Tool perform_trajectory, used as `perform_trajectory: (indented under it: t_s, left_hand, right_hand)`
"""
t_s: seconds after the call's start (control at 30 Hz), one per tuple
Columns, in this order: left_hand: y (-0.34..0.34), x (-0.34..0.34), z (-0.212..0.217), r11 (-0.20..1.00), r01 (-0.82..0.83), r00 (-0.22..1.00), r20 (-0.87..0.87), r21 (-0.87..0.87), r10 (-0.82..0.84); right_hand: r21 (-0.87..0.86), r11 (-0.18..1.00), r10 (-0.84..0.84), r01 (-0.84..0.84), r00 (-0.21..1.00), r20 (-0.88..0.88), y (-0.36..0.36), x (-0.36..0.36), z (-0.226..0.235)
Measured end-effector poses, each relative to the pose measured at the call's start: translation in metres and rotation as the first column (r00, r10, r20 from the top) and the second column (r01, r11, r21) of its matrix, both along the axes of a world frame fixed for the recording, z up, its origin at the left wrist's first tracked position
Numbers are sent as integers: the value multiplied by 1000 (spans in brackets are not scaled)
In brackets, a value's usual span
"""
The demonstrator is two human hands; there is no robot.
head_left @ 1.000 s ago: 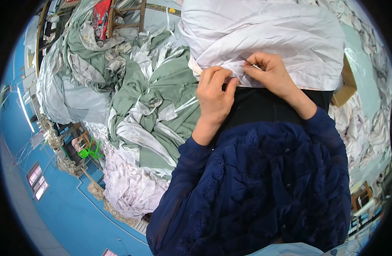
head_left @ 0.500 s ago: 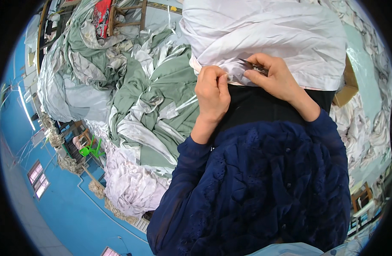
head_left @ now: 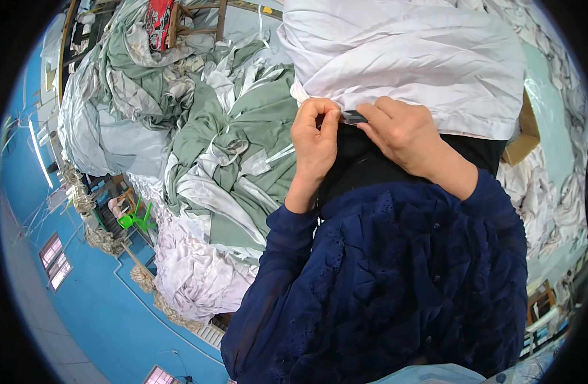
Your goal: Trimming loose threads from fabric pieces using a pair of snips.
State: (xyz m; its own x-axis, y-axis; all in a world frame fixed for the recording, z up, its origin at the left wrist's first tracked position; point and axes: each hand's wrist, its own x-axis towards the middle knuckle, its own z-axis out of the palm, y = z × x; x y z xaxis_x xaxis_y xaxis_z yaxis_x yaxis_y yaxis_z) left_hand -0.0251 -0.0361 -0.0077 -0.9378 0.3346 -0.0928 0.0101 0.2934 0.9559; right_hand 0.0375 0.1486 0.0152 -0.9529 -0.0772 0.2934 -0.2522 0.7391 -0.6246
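A large white cloth (head_left: pixel 403 61) lies spread in front of me, its near edge over my black-clad lap (head_left: pixel 371 163). My left hand (head_left: pixel 316 137) pinches the cloth's near left edge between thumb and forefinger. In my right hand (head_left: pixel 403 136) is a pair of small dark thread snips (head_left: pixel 355 117), mostly covered by the fingers. Their blades point left at the cloth edge, close beside the left fingertips. Whether the blades touch a thread cannot be made out.
Green and white cloth (head_left: pixel 255 121) is heaped at my left, with a pale pile (head_left: pixel 195 275) nearer. A cardboard box (head_left: pixel 523 137) stands at the right beside more white cloth (head_left: pixel 540 198). A wooden stool (head_left: pixel 198 22) and a green plastic chair (head_left: pixel 135 219) are farther off.
My right hand has turned over, back upward, and brought the snips left and down to the cloth edge by my left fingers. The left hand keeps its pinch.
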Motion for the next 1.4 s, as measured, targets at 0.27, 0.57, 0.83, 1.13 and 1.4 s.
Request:
perform_trajectory:
  t_s: [0.27, 0.57, 0.83, 1.13, 1.4]
  left_hand:
    - [-1, 2, -2, 999, -14, 998, -59, -30, 12]
    - [2, 3, 4, 998, 4, 984, -175, -70, -16]
    - [1, 2, 1, 997, 12, 977, -211, -74, -27]
    - [0, 3, -2, 998, 12, 987, -161, -56, -21]
    - [2, 3, 0, 999, 14, 985, -174, -52, -23]
  right_hand:
    - [151, 988, 27, -32, 999, 31, -7, -1, 2]
    - [253, 966, 48, -49, 999, 9, -8, -3, 4]
    - [240, 969, 59, -55, 998, -10, -9, -2, 6]
    - [258, 964, 73, -67, 997, -14, -10, -2, 4]
    - [232, 971, 53, -49, 999, -11, -3, -1, 3]
